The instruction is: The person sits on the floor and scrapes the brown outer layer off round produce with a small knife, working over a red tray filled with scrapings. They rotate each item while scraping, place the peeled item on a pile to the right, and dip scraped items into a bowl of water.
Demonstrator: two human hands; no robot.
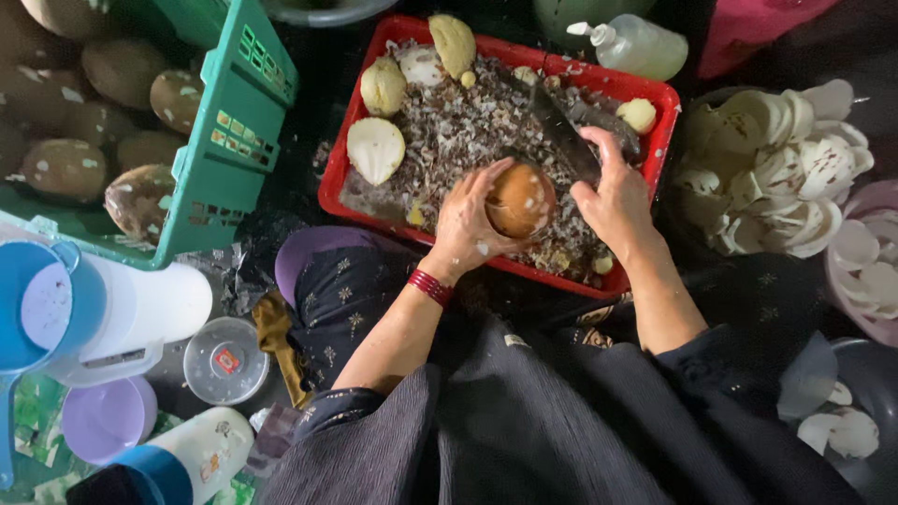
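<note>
Left hand (pixel 468 220), with a red bangle on the wrist, closes its fingers around a round brown coconut kernel with a smooth, partly peeled skin (pixel 520 199) and holds it over the red rectangular plastic tray (pixel 666 103). Right hand (pixel 613 196) is closed on the handle of a dark flat metal knife (pixel 559 131), whose blade lies just beside the kernel. Thin, flaky brown shavings (pixel 458 126) fill the tray, with pale peeled pieces (pixel 376 148) among them. Curved white shell-like slices (pixel 776 168) are piled at the right, and rough brown kernels sit in a green plastic crate (pixel 238 131) at the left.
</note>
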